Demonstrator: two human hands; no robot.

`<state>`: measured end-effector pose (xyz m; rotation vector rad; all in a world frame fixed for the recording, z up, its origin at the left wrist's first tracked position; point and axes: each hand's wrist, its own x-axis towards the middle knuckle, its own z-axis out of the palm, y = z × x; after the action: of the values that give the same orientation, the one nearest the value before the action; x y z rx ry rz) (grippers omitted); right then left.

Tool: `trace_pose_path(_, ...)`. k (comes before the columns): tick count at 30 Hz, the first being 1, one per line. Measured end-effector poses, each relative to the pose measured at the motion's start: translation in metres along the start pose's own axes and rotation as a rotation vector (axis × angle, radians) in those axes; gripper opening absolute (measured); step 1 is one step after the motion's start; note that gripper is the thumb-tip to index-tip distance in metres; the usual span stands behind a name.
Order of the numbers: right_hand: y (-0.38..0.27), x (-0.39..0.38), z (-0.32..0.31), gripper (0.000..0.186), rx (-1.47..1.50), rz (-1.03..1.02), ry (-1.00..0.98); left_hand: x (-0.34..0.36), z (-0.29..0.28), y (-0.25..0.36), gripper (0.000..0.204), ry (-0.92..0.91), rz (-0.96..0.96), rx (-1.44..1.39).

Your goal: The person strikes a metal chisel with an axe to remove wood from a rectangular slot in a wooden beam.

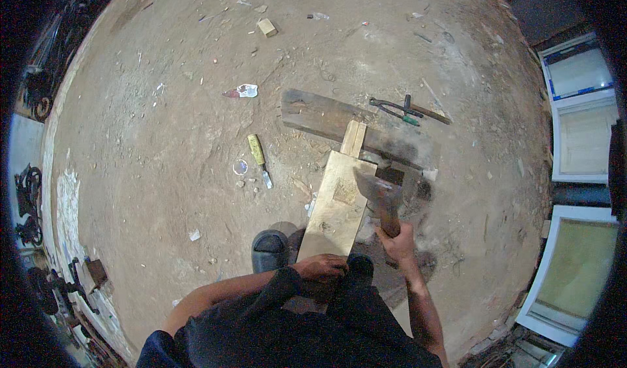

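A pale wooden board (332, 208) with a narrower tongue (354, 139) at its far end slopes away from between my feet. Its far end rests on a weathered timber block (318, 112) on the ground. My left hand (321, 267) lies across the near end of the board, fingers wrapped over it. In my closed right hand (398, 242) is the short wooden handle of an adze (384, 198). The adze's broad metal blade is at the board's right edge, near the far end; whether it touches the wood I cannot tell.
A yellow-handled chisel (258, 160) lies left of the board. Beyond the block are pincers (396, 111) with a green grip and a hammer (424, 111). A small wood offcut (266, 28) lies farther off. White-framed panels (575, 270) stand along the right side; my shoe (270, 250) is left of the board.
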<state>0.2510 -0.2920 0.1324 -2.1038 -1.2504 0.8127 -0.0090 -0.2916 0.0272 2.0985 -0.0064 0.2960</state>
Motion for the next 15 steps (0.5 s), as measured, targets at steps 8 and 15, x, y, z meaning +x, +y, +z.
trace_pose_path(8,0.071,-0.001,0.046,0.032,-0.247,-0.037,-0.13,0.0,0.016,-0.009,0.033,0.042,0.002,0.015)
trace_pose_path(15,0.085,0.002,0.058,0.033,0.074,0.195,-0.234,0.005,-0.008,0.007,0.026,0.082,0.027,-0.044)
